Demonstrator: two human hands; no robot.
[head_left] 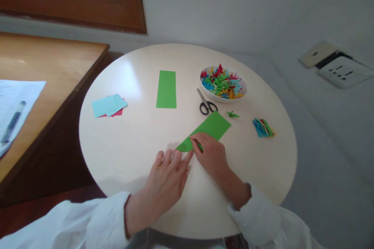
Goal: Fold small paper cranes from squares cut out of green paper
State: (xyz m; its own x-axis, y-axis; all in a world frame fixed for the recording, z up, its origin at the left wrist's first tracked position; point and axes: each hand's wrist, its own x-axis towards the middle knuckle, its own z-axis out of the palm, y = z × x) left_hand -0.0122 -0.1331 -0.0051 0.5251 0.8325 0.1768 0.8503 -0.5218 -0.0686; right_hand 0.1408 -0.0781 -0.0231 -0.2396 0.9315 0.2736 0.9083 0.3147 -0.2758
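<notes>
A green paper strip (212,126) lies aslant on the round white table (140,124), its near end coming to a slanted, folded-looking edge. The fingers of my left hand (168,179) are spread and lie flat, their tips against that near edge. My right hand (210,153) is curled over the strip, thumb and forefinger pinched together at its lower edge; its palm side is hidden. Just past the strip's far end lie black-handled scissors (207,105) and a small folded green paper crane (233,114). A second green strip (166,89) rests flat farther back.
A white bowl (223,99) full of colourful folded paper cranes stands at the back right. Small coloured paper pieces (263,128) lie at the right, light blue and red sheets (108,105) at the left. Beside the table is a wooden desk (58,58) with a pen (13,122) on paper.
</notes>
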